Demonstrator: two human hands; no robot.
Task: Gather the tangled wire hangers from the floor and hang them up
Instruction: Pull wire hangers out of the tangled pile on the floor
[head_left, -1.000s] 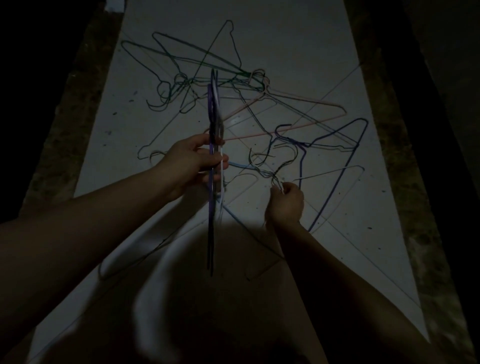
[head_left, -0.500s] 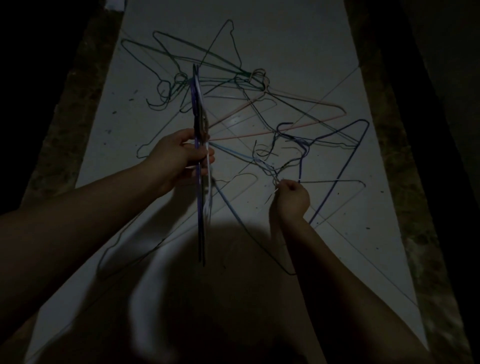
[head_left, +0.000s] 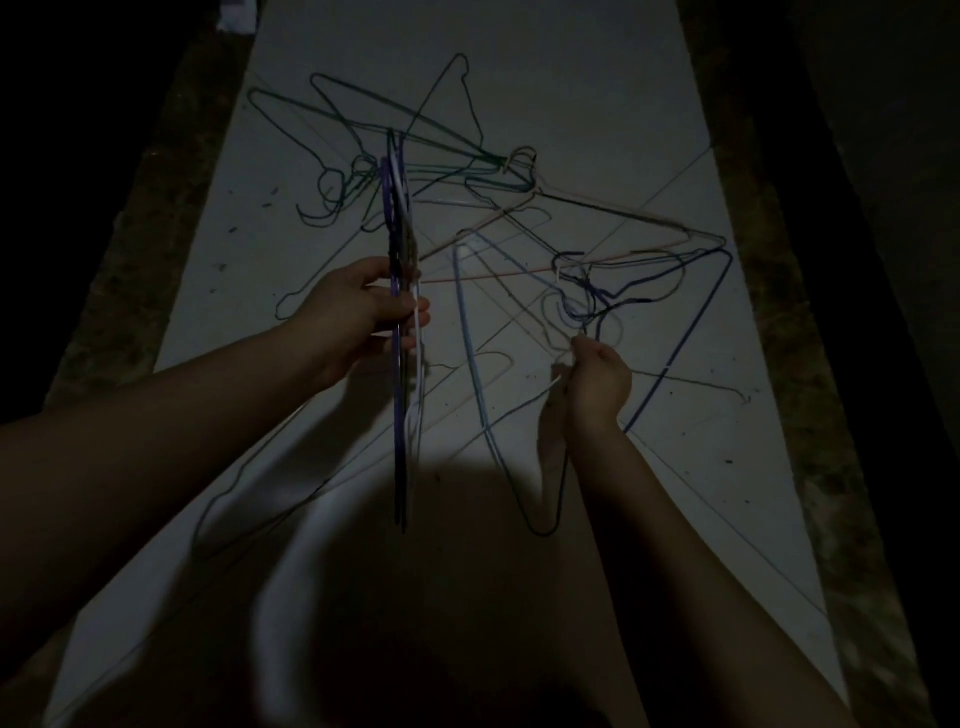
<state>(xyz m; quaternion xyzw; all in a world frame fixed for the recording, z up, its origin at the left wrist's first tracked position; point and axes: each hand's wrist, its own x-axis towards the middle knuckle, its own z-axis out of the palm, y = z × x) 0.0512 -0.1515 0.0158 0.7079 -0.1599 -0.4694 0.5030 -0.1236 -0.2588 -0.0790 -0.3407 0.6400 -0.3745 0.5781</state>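
The scene is dim. My left hand (head_left: 366, 309) grips a flat bundle of wire hangers (head_left: 401, 415), purple, white and dark, seen edge-on and upright above the floor. My right hand (head_left: 597, 382) pinches the hook of a light blue hanger (head_left: 470, 358), which is lifted off the floor and tilted. A tangle of several hangers lies on the pale floor strip: green ones (head_left: 395, 135) at the far left, a pink one (head_left: 613, 213) in the middle, a dark blue one (head_left: 691, 332) at the right.
The pale floor strip (head_left: 571, 78) runs away from me, bordered by rough dark ground (head_left: 135, 249) on the left and dark ground (head_left: 779, 291) on the right. My shadow covers the near part of the strip. A small pale object (head_left: 236, 15) lies at the far left corner.
My right hand has risen and pulled the light blue hanger up out of the tangle, swinging it toward me. My left hand with its bundle has shifted slightly left.
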